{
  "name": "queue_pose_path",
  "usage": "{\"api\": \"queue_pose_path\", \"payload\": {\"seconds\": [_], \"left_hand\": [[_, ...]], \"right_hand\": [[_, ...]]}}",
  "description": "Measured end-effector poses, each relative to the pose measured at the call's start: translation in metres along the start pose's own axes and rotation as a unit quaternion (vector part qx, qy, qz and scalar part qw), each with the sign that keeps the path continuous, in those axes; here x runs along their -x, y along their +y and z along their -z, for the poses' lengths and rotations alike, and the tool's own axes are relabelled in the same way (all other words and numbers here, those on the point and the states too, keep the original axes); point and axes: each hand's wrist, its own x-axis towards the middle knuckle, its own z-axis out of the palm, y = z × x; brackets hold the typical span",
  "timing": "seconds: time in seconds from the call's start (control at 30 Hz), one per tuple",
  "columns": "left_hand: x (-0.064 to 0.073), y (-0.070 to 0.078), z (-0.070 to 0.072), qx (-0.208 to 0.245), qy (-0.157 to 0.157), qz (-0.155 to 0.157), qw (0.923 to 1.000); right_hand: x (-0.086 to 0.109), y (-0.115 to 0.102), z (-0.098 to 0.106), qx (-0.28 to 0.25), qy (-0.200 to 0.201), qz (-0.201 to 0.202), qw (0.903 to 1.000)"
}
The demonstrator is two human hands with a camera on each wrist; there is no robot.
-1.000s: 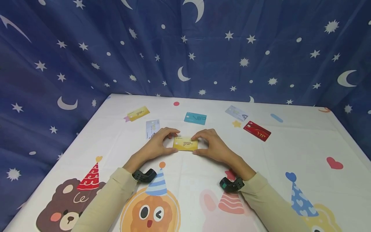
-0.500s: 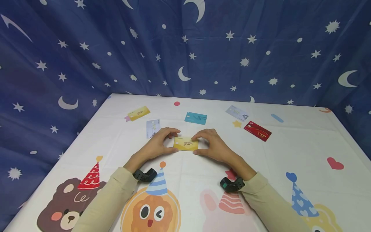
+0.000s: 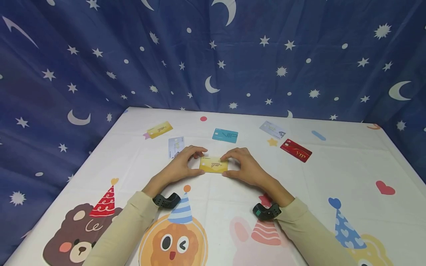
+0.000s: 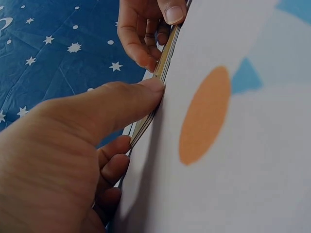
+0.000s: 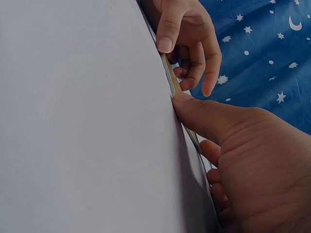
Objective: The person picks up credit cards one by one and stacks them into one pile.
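Note:
A gold bank-style card [image 3: 214, 165] lies flat at the middle of the table, face up. Edge-on in the left wrist view, it tops a thin stack of cards [image 4: 167, 56], several layers thick. My left hand [image 3: 181, 165] grips the stack's left end, thumb at the near edge and fingers at the far edge. At the right end my right hand [image 3: 244, 167] holds it the same way. From the right wrist, the layered edges of the stack [image 5: 171, 77] show between the two thumbs. The lower cards' faces are hidden.
Around the stack lie a gold card [image 3: 159, 130], a silver card [image 3: 175, 147], a teal VIP card [image 3: 225, 135], another silver card [image 3: 272, 129] and a red VIP card [image 3: 296, 150]. A printed white cloth [image 3: 332, 177] covers the table; a blue star curtain [image 3: 246, 66] hangs behind.
Both hands keep their grip on the stack and stay in place. The head view has shifted very slightly; the loose cards have not moved.

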Motion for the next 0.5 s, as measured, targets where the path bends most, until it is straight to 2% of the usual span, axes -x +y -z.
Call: {"api": "queue_pose_path", "payload": {"seconds": [0.5], "left_hand": [[0.0008, 0.0004, 0.0018, 0.006, -0.005, -0.002, 1.0000]], "right_hand": [[-0.0006, -0.0010, -0.0011, 0.004, 0.003, 0.000, 1.0000]]}}
